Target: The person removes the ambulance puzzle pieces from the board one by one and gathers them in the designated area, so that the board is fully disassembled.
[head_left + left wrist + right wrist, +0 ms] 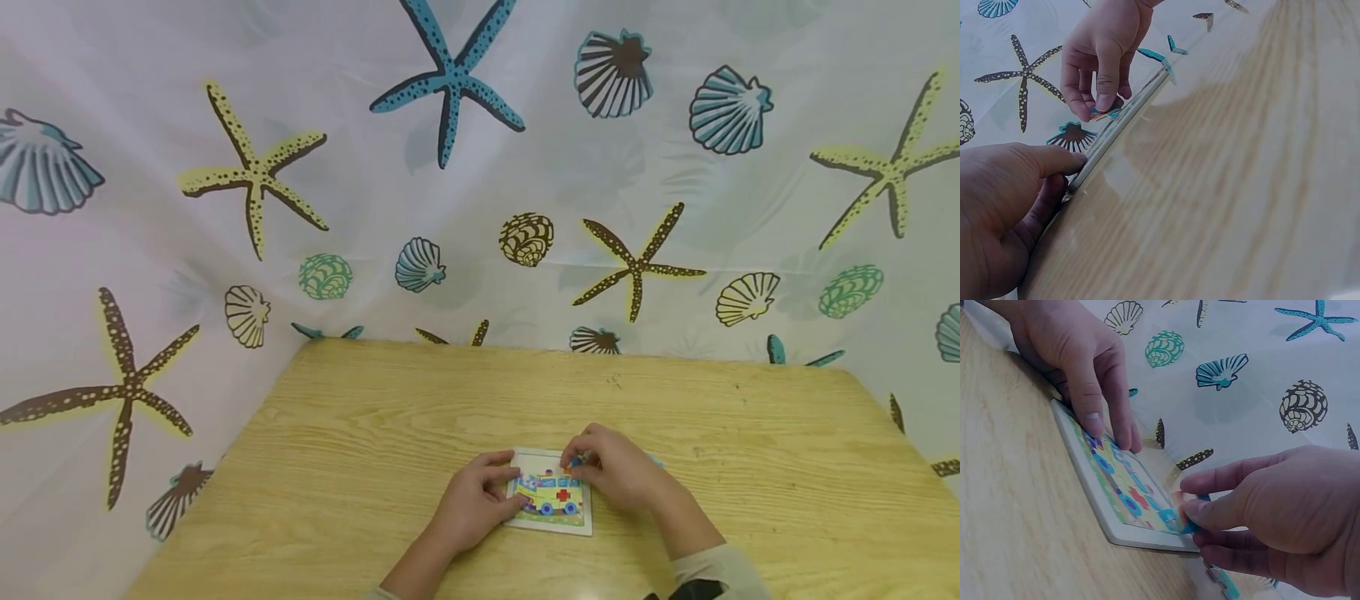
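A jigsaw puzzle board (pixel 551 528) with a pale frame lies on the table, bearing a picture of a yellow ambulance with a red cross. My left hand (pixel 471 504) rests at its left side, thumb and fingertips touching the board (pixel 1104 515). Over the top right of the picture, my right hand (pixel 618 467) pinches a small blue and orange puzzle piece (pixel 1186 515) between thumb and fingers. In the left wrist view that piece is partly hidden by the right hand (pixel 1107 50). The underside of the left hand (pixel 1004 206) is not seen.
More puzzle pieces (pixel 1225 584) lie on the table beside the right hand, mostly covered by it in the head view. The wood-grain table (pixel 360 433) meets a hanging cloth (pixel 480 292) printed with starfish and shells along its back and sides.
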`<state>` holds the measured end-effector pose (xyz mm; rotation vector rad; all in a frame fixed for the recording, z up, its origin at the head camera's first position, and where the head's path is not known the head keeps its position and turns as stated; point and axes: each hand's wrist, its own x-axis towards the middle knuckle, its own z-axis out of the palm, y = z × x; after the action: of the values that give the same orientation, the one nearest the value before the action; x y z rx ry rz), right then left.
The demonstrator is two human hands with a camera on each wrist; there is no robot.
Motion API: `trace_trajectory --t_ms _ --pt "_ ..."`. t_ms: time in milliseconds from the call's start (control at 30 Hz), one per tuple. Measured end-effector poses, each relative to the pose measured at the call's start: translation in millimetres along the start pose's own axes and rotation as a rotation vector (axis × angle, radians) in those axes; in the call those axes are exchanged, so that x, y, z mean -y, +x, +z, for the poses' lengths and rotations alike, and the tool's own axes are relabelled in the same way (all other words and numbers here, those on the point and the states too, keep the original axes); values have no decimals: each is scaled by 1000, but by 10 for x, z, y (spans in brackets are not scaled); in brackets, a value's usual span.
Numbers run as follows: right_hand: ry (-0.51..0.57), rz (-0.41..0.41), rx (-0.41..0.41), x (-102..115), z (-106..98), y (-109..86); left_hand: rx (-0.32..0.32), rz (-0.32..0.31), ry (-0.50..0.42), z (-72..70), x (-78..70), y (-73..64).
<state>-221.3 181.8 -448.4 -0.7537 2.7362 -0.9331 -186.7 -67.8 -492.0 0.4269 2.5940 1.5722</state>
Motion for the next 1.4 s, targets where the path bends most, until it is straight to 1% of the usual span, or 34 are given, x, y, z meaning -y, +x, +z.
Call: trace_trajectory --t_ms 100,200,233,433,500,567,800,967,1067,1233,1300,1400 --pt "9 -12 -17 -25 -50 -6 2 -4 -2 0 -8 8" --pt "92 0 -19 -59 -86 -18 2 -9 -3 4 -10 15" --pt "138 9 -22 -73 -97 -24 0 -9 -1 6 -7 16" --pt "501 69 -40 -190 -203 -87 -2 -20 18 12 17 0" --pt "565 93 -38 -233 -248 -111 -3 -24 18 13 24 -10" --pt "585 118 -36 -270 -288 -128 -6 -25 18 13 29 -19" --pt "583 210 -52 -364 -386 -162 -15 -13 16 14 32 -17" --pt "589 219 -51 -420 -444 -192 -15 4 24 16 20 14" --pt "596 214 -42 -452 -482 -226 -16 3 22 25 20 23" --pt "612 243 -16 -522 -536 -307 -12 -7 17 42 30 12" --pt "622 267 -9 -553 -561 -335 -13 -5 16 40 30 14" --pt "612 283 -6 -608 -594 -359 -21 -5 18 26 33 27"
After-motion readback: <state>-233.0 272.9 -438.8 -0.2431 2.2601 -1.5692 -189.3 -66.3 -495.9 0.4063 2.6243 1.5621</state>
